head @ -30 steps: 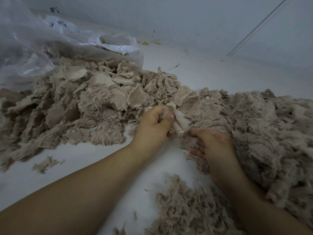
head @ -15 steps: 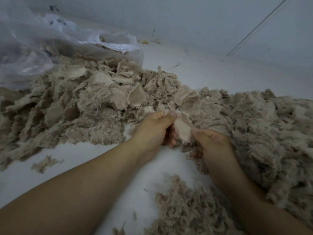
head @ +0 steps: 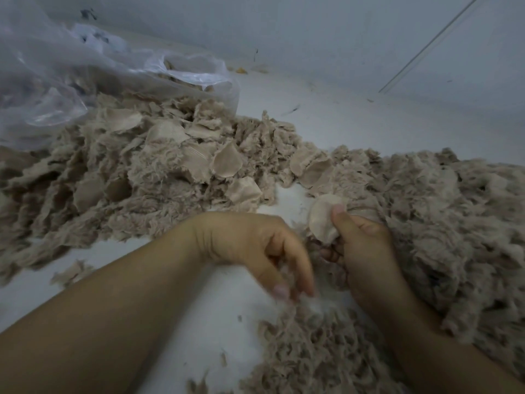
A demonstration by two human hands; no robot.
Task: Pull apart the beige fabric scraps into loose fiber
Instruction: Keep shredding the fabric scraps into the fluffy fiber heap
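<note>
Head camera looks down: right hand (head: 360,245) pinches one rounded, woven beige scrap (head: 322,220) under its thumb. Left hand (head: 261,251), blurred, fingers curled downward over fluffy loose fiber (head: 318,351); grip unclear. Beyond, a shaggy scrap heap (head: 142,172) spills from a crinkled clear plastic bag (head: 85,66) across the white floor (head: 326,115).

Both forearms are bare, with no sleeves, and the left hand (head: 255,251) and right hand (head: 360,251) are ungloved.
</note>
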